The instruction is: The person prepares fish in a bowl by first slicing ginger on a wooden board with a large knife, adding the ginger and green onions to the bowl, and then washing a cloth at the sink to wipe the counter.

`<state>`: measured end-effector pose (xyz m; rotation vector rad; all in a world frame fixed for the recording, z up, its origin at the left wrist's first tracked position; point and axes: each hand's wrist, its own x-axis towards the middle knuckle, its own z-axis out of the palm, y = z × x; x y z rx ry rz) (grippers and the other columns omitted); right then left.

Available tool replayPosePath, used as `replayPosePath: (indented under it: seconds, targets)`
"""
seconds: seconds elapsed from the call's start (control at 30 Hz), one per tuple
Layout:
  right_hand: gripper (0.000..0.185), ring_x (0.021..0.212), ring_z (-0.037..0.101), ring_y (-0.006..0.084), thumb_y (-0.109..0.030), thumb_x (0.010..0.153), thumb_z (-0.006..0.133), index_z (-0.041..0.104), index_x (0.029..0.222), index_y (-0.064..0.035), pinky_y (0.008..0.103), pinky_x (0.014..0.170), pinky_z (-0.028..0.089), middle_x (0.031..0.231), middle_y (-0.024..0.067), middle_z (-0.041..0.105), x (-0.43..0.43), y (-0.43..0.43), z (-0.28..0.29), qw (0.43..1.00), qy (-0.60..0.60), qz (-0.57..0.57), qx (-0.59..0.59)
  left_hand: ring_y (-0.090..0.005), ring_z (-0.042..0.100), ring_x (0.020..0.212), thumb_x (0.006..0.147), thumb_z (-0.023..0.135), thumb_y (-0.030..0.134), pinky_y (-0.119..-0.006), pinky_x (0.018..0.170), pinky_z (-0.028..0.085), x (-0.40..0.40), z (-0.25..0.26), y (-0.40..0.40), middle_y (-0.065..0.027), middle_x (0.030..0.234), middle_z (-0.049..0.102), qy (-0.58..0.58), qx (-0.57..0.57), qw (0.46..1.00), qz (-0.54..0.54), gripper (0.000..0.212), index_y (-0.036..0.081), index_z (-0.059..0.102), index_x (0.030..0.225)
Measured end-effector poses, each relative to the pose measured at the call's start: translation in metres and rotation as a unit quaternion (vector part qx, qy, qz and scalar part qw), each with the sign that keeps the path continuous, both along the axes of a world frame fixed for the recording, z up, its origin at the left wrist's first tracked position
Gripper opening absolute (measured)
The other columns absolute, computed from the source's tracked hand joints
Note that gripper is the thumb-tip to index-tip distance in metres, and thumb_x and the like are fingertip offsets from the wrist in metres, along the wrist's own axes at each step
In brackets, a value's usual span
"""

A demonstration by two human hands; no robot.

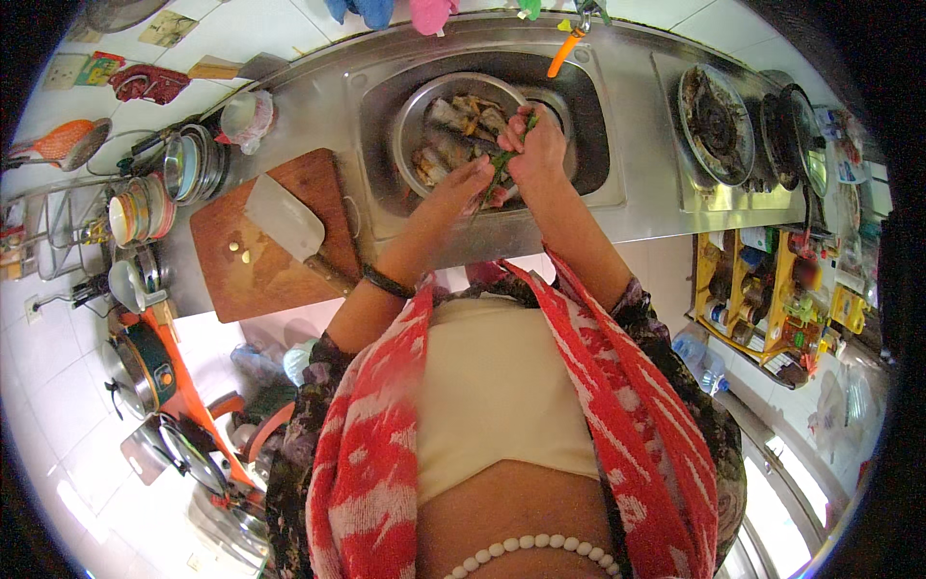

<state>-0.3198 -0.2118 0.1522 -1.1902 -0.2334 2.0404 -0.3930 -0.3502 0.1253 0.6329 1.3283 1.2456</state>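
Observation:
Over the sink, my left hand (469,182) and my right hand (539,150) are close together on a thin bunch of green herb or scallion stalks (499,165). The stalks slant between both sets of fingers, with loose ends hanging below. Beneath them a round stainless steel basin (406,119) holds pieces of what looks like cut fish (448,137). My forearms and hands hide the basin's near right side. The basin sits in a stainless steel sink (595,155).
On the left lies a wooden cutting board (217,282) bearing a cleaver (286,213) and small pale garlic-like pieces (240,252). Stacked bowls (141,210) stand beyond it. An orange-tipped faucet (566,52) hangs over the sink. A blackened gas stove (716,127) is at the right.

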Motion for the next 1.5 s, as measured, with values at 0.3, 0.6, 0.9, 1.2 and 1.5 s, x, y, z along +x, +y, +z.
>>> replayPosePath:
  seconds: [0.3, 0.6, 0.9, 1.2, 1.5]
  targets:
    - [0.036, 0.044, 0.022, 0.0128, -0.030, 0.102, 0.025, 0.045, 0.083, -0.0057, 0.0291, 0.048, 0.026, 0.054, 0.0004, 0.032, -0.006, 0.013, 0.003, 0.999, -0.002, 0.033, 0.030, -0.0138, 0.052, 0.070, 0.098, 0.039, 0.041, -0.027, 0.068, 0.043, -0.010, 0.030, 0.020, -0.0027, 0.074, 0.056, 0.064, -0.011, 0.997, -0.039, 0.046, 0.000, 0.058, 0.091]
    - [0.057, 0.050, 0.034, 0.0179, -0.045, 0.099, 0.017, 0.052, 0.091, -0.0007, 0.0323, 0.056, 0.034, 0.057, 0.0038, 0.038, -0.004, 0.020, 0.002, 0.993, 0.067, 0.099, 0.007, -0.0155, 0.058, 0.094, 0.096, 0.047, 0.035, -0.027, 0.083, 0.046, -0.020, 0.002, 0.012, -0.0073, 0.104, 0.062, -0.103, -0.065, 0.992, -0.019, 0.038, 0.001, 0.055, 0.112]
    - [0.037, 0.116, 0.046, 0.0322, -0.025, 0.093, 0.047, 0.051, 0.123, -0.0037, 0.0421, 0.102, 0.034, 0.121, 0.0180, 0.052, 0.031, 0.028, 0.018, 0.656, -0.380, 0.112, 0.643, -0.0287, 0.061, 0.076, 0.092, 0.050, 0.027, -0.039, 0.070, 0.048, -0.048, -0.003, 0.014, -0.0118, 0.080, 0.064, 0.282, -0.062, 0.952, -0.099, 0.028, 0.002, 0.062, 0.092]
    - [0.035, 0.111, 0.052, 0.0319, -0.020, 0.092, 0.048, 0.050, 0.125, -0.0065, 0.0387, 0.097, 0.039, 0.117, 0.0168, 0.057, 0.033, -0.005, 0.007, 0.437, -0.274, 0.557, 0.650, -0.0404, 0.059, 0.080, 0.090, 0.049, 0.028, -0.048, 0.072, 0.047, -0.053, 0.043, 0.014, -0.0207, 0.085, 0.062, 0.516, 0.038, 0.841, -0.155, 0.027, 0.007, 0.063, 0.100]
    - [0.032, 0.085, 0.060, 0.0374, -0.028, 0.090, 0.050, 0.059, 0.096, 0.0021, 0.0429, 0.076, 0.046, 0.089, 0.0209, 0.062, 0.032, 0.003, -0.009, 0.566, -0.240, 0.614, 0.495, -0.0401, 0.059, 0.079, 0.090, 0.049, 0.027, -0.049, 0.069, 0.046, -0.048, 0.027, 0.016, -0.0188, 0.082, 0.062, 0.514, 0.020, 0.845, -0.145, 0.024, 0.006, 0.060, 0.090]
